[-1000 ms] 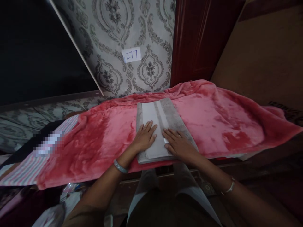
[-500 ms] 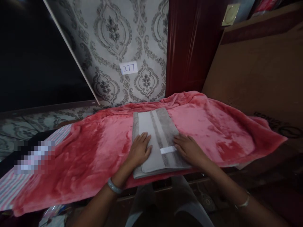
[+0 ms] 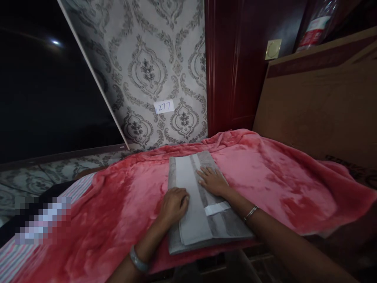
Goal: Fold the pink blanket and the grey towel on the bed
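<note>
A folded grey cloth (image 3: 193, 220) lies flat, with a wide pale panel along its left part and a narrow light stripe beside it. A short white strip (image 3: 217, 208) crosses its right half. On the cloth's left side rests my left hand (image 3: 174, 204), its fingers a little bent and its thumb apart. My right hand (image 3: 212, 181) lies palm down on the upper right part, fingers spread. Neither hand grips anything that I can see. Under the cloth is a pink plush blanket (image 3: 256, 173).
At the left stands a large dark screen (image 3: 55, 86). A big cardboard box (image 3: 318, 102) leans at the right, with a plastic bottle (image 3: 316, 29) behind its top edge. Patterned wallpaper bears a paper label (image 3: 164, 106). Striped fabric (image 3: 81, 186) shows at the blanket's left.
My right hand has moved from the cloth's right edge up and inward onto its upper part. My left hand stays on the left side, fingers more bent. The view has tilted up.
</note>
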Demonstrator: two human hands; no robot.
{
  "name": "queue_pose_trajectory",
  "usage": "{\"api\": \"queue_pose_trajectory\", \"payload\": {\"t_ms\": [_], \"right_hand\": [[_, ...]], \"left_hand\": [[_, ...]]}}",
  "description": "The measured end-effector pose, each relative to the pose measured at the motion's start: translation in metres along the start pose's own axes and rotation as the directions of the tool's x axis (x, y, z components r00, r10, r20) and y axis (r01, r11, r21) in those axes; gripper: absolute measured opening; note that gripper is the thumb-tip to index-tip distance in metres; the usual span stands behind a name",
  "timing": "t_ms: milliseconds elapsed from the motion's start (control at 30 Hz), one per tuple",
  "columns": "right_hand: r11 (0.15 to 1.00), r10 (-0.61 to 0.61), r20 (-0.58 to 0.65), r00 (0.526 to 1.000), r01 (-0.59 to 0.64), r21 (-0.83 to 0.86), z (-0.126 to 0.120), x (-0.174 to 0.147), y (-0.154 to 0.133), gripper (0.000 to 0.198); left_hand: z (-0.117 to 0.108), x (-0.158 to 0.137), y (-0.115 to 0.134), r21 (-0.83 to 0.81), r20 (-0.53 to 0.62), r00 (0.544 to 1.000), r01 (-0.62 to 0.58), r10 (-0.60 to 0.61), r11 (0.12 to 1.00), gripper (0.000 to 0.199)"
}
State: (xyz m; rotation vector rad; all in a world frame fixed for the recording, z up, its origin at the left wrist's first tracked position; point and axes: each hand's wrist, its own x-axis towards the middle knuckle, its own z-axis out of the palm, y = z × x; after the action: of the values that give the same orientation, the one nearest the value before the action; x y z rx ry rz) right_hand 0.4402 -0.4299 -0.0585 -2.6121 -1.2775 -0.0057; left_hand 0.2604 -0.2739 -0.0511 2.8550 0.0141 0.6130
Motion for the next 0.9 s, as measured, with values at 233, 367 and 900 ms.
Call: {"api": "queue_pose_trajectory", "payload": {"t_ms": [233,367,900], "right_hand": [[0.997,0.069,-0.087,0.994,-0.066,0.035,-0.024,0.049,0.003,0.056],[0.992,0.122,-0.055,0.991,-0.120,0.047,-0.009,0.061,0.012,0.060],[0.984,0.178,-0.101,0.979,-0.174,0.041,0.015,0.063,0.022,0.060]], "left_hand": [[0.001,0.106,-0.021,0.109,0.183,0.976,0.100,-0.119,0.989,0.053],[0.032,0.120,-0.033,0.234,0.257,0.936,0.181,-0.240,0.955,0.061],[0.033,0.127,-0.066,0.219,0.276,0.894,0.299,-0.353,0.929,0.060]]}}
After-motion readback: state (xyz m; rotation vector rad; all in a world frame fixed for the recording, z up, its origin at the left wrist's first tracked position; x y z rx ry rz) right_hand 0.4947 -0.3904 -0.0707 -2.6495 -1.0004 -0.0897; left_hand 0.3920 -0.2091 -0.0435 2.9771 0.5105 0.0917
